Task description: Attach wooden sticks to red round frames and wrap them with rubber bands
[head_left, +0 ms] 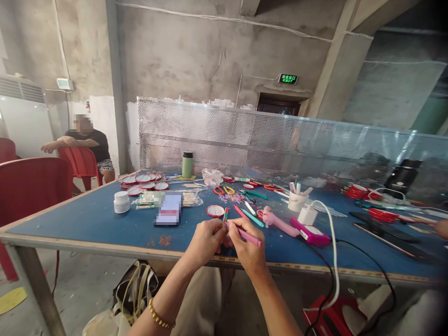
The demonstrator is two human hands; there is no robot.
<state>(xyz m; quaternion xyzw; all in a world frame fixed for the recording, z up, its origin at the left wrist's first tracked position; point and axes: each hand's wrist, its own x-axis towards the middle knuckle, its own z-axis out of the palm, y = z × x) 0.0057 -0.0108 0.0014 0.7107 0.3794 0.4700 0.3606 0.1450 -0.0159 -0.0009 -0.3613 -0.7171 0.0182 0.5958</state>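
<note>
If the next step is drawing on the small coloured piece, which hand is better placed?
Probably the right hand: it holds the pink pen, one end close to the small coloured piece, which the left hand seems to hold.

The rear wall (182, 60) is patchy grey concrete; a lit green exit sign (288, 79) hangs above a dark doorway (278, 103). A perforated metal panel (196, 126) lines the far edge of the blue-topped table (87, 226). Red plastic chairs (35, 184) stand on the grey floor (91, 280) near a white louvred unit (26, 121).
</note>
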